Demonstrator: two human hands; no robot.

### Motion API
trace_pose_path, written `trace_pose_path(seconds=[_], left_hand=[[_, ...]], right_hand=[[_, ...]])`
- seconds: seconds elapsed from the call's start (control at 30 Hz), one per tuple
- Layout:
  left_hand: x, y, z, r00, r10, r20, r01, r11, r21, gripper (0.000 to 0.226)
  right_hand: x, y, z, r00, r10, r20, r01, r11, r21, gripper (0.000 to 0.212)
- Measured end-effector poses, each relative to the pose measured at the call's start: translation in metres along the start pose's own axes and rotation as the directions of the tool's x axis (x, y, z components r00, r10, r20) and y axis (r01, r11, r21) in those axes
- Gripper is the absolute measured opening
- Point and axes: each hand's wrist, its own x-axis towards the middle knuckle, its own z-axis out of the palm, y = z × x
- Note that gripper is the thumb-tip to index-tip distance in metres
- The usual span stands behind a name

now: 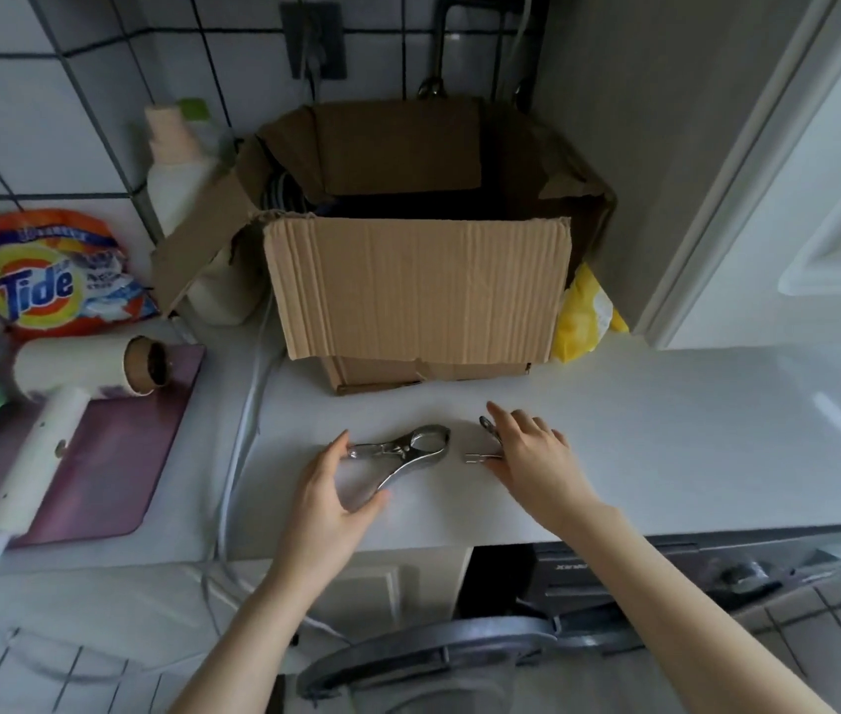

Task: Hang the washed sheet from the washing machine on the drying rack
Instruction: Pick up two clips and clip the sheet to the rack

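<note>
Two clips lie on the worktop (614, 430) above the washing machine (614, 574); the left hand (328, 492) curls round the large clip (408, 456); the right hand (531, 456) covers the small clip (486, 424), possibly pinching it; I cannot tell.

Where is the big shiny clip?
In the head view the big shiny clip lies on the white countertop, just in front of the cardboard box, left of centre, its handle end held by the left hand.
</note>
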Motion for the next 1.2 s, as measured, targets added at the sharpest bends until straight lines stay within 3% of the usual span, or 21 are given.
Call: trace_pose_path(seconds=[0.17,0.3,0.43,0.53,0.63,0.7,0.77,0.97,1.2], left_hand=[[-0.009,0.012,-0.002,0.991,-0.027,-0.127,0.003,0.983,-0.186,0.069],[-0.010,0.030,-0.006,0.991,-0.070,-0.118,0.018,0.919,-0.393,0.063],[-0.011,0.054,-0.010,0.997,-0.026,-0.067,-0.011,0.870,-0.492,0.064],[-0.014,0.067,-0.010,0.998,0.036,-0.044,-0.052,0.879,-0.475,0.071],[-0.015,0.076,-0.006,0.994,0.111,0.005,-0.100,0.906,-0.411,0.073],[-0.016,0.084,-0.002,0.984,0.176,0.033,-0.150,0.911,-0.384,0.073],[-0.017,0.090,0.004,0.972,0.226,0.070,-0.184,0.907,-0.378,0.074],[-0.028,0.100,0.018,0.914,0.305,0.269,-0.175,0.893,-0.416,0.082],[-0.056,0.108,0.027,0.773,0.410,0.484,-0.191,0.878,-0.440,0.072]], right_hand=[[-0.011,-0.008,-0.005,0.998,0.056,-0.039,-0.049,0.984,0.171,0.064],[-0.021,-0.011,-0.014,0.987,0.118,-0.107,-0.065,0.909,0.411,0.072],[-0.036,-0.019,-0.031,0.976,0.187,-0.109,-0.092,0.814,0.573,0.076],[-0.053,-0.023,-0.042,0.966,0.247,-0.069,-0.122,0.679,0.723,0.065],[-0.071,-0.026,-0.051,0.945,0.326,-0.007,-0.146,0.443,0.884,0.058],[-0.085,-0.026,-0.055,0.926,0.377,0.000,-0.164,0.403,0.901,0.059],[-0.099,-0.028,-0.057,0.900,0.435,-0.027,-0.188,0.444,0.876,0.059],[-0.142,-0.035,-0.058,0.803,0.594,-0.048,-0.271,0.435,0.859,0.061],[-0.209,-0.065,-0.050,0.606,0.796,-0.015,-0.332,0.270,0.904,0.059]])
